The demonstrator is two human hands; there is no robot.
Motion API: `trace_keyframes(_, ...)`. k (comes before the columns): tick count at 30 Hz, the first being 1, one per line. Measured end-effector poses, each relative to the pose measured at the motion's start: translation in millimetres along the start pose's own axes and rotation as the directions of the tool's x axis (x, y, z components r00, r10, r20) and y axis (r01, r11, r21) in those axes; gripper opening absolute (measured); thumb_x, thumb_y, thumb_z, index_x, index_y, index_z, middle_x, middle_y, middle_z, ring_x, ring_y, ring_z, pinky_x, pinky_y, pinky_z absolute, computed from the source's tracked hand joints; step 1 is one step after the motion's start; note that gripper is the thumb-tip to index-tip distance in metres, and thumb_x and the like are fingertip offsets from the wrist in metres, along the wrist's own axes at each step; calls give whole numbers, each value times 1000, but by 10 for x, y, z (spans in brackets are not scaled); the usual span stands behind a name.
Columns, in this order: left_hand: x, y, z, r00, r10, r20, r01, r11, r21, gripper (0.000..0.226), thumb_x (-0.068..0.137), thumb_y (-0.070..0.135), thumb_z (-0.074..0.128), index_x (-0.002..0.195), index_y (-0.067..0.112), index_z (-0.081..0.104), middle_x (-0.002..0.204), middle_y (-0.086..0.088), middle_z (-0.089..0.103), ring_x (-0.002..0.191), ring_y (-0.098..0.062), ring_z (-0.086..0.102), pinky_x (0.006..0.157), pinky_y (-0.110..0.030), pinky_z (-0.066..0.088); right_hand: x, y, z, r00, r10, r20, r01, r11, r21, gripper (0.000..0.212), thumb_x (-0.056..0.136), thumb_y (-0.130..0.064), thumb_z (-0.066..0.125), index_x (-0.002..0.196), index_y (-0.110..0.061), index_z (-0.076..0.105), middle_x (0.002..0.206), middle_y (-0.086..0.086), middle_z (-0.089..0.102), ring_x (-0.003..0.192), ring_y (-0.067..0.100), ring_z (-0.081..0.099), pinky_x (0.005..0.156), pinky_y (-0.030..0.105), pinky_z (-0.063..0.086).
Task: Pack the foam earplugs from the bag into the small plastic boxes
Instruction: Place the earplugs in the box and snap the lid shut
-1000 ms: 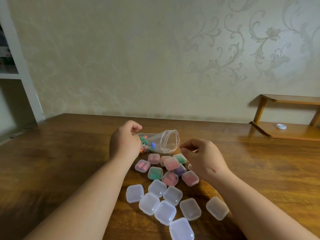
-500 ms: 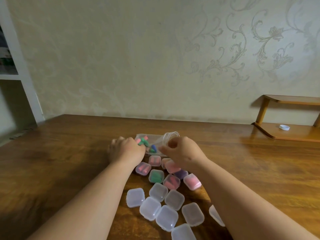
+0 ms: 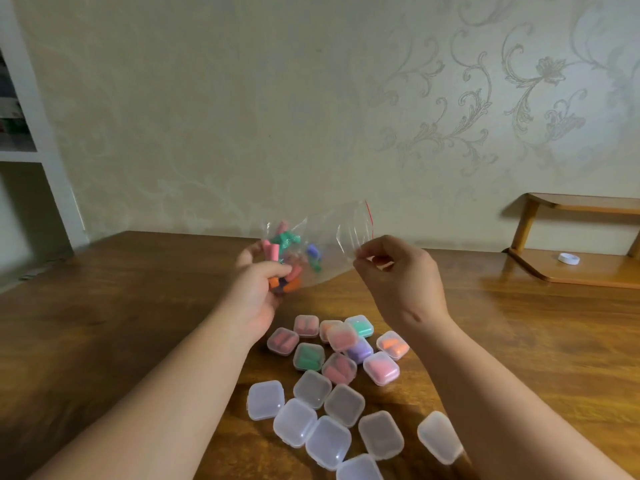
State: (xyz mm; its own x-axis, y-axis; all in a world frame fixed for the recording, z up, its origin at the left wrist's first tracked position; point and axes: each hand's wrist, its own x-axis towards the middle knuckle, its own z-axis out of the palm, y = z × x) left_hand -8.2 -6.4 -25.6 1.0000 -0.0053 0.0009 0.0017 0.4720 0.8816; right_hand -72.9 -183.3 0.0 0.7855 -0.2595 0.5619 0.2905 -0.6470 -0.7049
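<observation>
A clear zip bag (image 3: 325, 247) with a red seal line hangs in the air above the table, holding several pink, green, purple and orange foam earplugs (image 3: 285, 252). My left hand (image 3: 258, 289) grips the bag's bottom end around the earplugs. My right hand (image 3: 398, 275) pinches the bag's open mouth edge. Below them lie several shut small boxes with earplugs inside (image 3: 341, 346). Nearer to me sit several empty clear boxes (image 3: 311, 424), lids shut.
The wooden table (image 3: 121, 323) stretches left and right of the boxes. A small wooden shelf (image 3: 581, 271) stands at the back right with a white cap (image 3: 568, 258) on it. A white bookcase (image 3: 31, 157) is at the far left.
Both hands have lifted the bag off the table. The left hand now holds its filled end and the right hand pinches its mouth, stretching it out sideways.
</observation>
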Motion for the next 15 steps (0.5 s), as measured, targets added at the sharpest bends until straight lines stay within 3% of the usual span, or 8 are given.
trace_keyframes(3,-73,28,12,995,-49,90,54,997,-52,41,88,-9,57,111,23,66,102,-6,70,84,-16,69,77,-35,50,-28,-25,-12,1000,25,17,-26,998,53,16,85,-15,63,83,-31,67,82,-18,66,79,3,61,71,23,47)
trace_keyframes(6,-122,32,41,994,-61,91,63,998,-20,25,91,-2,62,103,20,67,93,-8,69,71,-17,65,70,-34,51,-41,-65,-44,995,74,71,-84,985,150,22,87,-14,52,86,-23,72,86,-14,69,78,15,61,69,32,51)
trace_keyframes(8,-132,33,55,993,-64,100,63,998,7,25,92,1,63,104,23,67,96,-7,68,65,-15,66,63,-33,50,-7,-55,-67,993,40,114,-51,994,92,29,87,-7,49,86,-22,74,85,-17,70,76,14,59,64,21,47)
trace_keyframes(10,-150,27,77,989,-67,134,67,998,5,30,93,0,60,106,26,68,94,-6,69,66,-15,68,66,-36,52,22,-43,-92,985,-41,165,48,998,-36,29,84,-1,52,83,-18,76,82,-14,71,72,9,59,57,9,39)
trace_keyframes(13,-180,3,102,973,-70,219,63,997,39,43,96,-2,53,113,34,68,80,-7,63,71,-19,55,81,-44,50,28,-32,-109,959,-130,252,160,982,-104,16,82,-4,65,82,-14,78,77,-4,73,64,9,60,55,10,40)
trace_keyframes(15,-217,7,137,964,-68,257,63,998,29,45,96,-4,50,114,33,68,69,-4,54,63,-16,45,72,-37,47,22,-33,-92,954,-102,282,135,986,-100,11,80,-9,69,83,-14,78,77,-1,74,66,11,63,59,17,48)
